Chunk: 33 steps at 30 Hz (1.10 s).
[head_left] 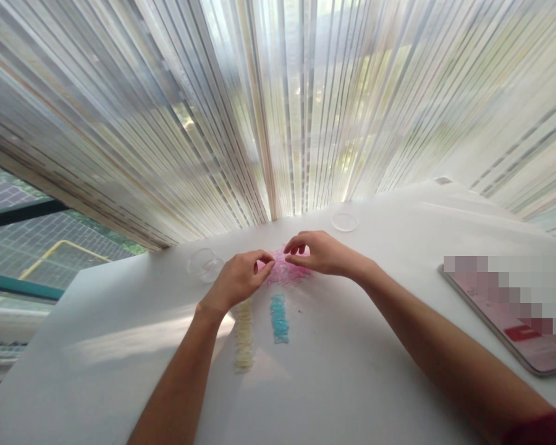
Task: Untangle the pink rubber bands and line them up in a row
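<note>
A loose pile of small, thin pink pieces (285, 273) lies on the white table (352, 371); their exact kind is too fine to make out. At the pile's left side is my left hand (241, 275), thumb and forefinger pinched together; anything between the tips is too small to see. Over the pile's right side, my right hand (319, 252) has its fingers bent, with a gap between thumb and forefinger. Nearer to me, a row of blue pieces (280, 318) lies beside a longer row of pale yellow pieces (243, 340), partly behind my left wrist.
Clear round dishes or lids (204, 264) sit left of my left hand. Another clear ring-shaped lid (345, 222) lies near the back edge. A phone or tablet (495, 327), partly blurred out, rests at the right. Striped sheer curtains (278, 111) hang behind the table.
</note>
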### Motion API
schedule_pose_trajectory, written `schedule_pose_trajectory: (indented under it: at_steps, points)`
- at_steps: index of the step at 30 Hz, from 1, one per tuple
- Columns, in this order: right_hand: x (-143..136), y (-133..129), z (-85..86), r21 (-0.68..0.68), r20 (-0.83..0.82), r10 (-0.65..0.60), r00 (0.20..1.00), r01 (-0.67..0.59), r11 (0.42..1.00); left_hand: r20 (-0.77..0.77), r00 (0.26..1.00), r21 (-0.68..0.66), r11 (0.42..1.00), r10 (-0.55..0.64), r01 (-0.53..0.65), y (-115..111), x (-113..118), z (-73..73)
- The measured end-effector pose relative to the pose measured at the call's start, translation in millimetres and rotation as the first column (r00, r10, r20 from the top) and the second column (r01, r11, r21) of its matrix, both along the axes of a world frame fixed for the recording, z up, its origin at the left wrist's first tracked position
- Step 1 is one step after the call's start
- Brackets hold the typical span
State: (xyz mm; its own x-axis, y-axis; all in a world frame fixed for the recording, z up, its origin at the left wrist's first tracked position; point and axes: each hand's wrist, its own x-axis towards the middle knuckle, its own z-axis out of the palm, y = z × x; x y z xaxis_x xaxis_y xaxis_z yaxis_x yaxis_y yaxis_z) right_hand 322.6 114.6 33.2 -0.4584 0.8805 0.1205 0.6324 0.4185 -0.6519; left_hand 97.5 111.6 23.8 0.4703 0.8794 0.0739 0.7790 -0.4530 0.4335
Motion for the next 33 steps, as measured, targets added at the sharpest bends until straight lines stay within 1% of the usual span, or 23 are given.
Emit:
schedule_pose_trajectory:
  at_steps: [5,9,12,15,22,28,33]
  points:
    - [-10.1,-0.6,-5.8,0.015,-0.029,0.018,0.999,-0.017,1.000,0.042,0.998,-0.017,0.999,-0.039,0.040,-0.5,-0.5,-0.5]
    - [-11.0,1.1,-10.3,0.019,-0.039,0.008,0.999,-0.007,1.000,0.072,0.996,-0.034,0.998,-0.049,0.052,-0.3,0.4,-0.6]
    - [-9.7,1.7,-10.4,0.017,-0.051,0.009,0.999,-0.009,1.000,0.076,0.996,-0.027,0.998,-0.046,0.048,0.6,-0.4,-0.6]
    - [-7.6,2.0,-8.9,0.007,-0.054,0.003,0.999,-0.003,1.000,0.046,0.999,-0.006,1.000,-0.028,0.028,1.7,-3.4,0.4]
    - [3.6,4.6,-7.4,-0.016,-0.040,-0.056,0.998,0.055,0.998,-0.103,0.993,0.043,0.998,0.049,-0.045,2.9,-11.5,4.1]
    - [16.3,8.2,-6.5,-0.031,-0.033,-0.075,0.997,0.074,0.997,-0.141,0.989,0.055,0.997,0.053,-0.046,3.4,-13.5,2.9]
    - [14.3,7.1,-7.1,-0.037,-0.028,-0.058,0.998,0.057,0.998,-0.108,0.994,0.038,0.999,0.034,-0.030,1.7,-11.7,6.0]
